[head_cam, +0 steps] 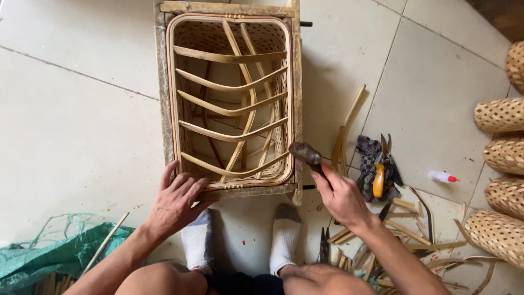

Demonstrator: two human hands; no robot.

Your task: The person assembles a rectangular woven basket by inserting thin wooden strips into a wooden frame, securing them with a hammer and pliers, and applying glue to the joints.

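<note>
Basket (232, 98) sits in its wooden frame (297, 109), just ahead of both my hands; left hand (177, 199) lies flat, steadying the near edge, while right hand (341, 196) grips 1 hammer (305, 154) over the rim.

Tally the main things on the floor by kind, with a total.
Woven baskets at the right edge: 5
Basket in a wooden frame, left hand on its near edge: 1
Hammer, in the right hand: 1
Orange-handled tool: 1
Small white bottle with red cap: 1
Green net sack: 1
Total: 10
</note>
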